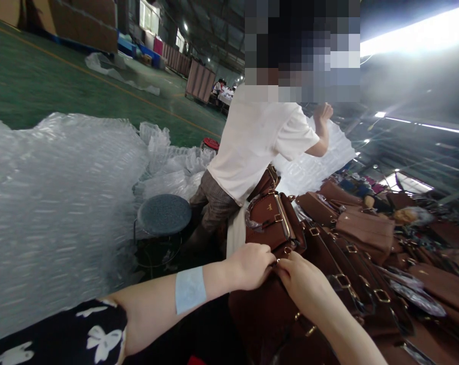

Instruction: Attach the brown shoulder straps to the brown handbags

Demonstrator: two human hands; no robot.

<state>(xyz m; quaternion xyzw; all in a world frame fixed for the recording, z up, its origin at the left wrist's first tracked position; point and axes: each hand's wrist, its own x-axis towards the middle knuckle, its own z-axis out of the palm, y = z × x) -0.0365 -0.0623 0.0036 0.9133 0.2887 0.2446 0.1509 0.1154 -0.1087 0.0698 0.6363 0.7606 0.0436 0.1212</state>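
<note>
A brown handbag (252,317) with gold-coloured hardware is right below me. Over its top edge, my left hand (254,264) is closed, its fingertips pinched near a small metal fitting. Facing it, my right hand (303,281) pinches at the same spot, its fingertips almost touching the left ones. What exactly lies between the fingers is too small and covered to make out. Just beyond my hands stands another brown handbag (263,235), its handle (254,218) wrapped in clear plastic.
Many brown handbags (366,233) crowd the right side. A person in a white shirt (248,137) stands ahead, holding a translucent sheet (313,162). To the left are a round stool (164,215) and a big heap of air-cushion wrap (62,213) on the green floor (35,71).
</note>
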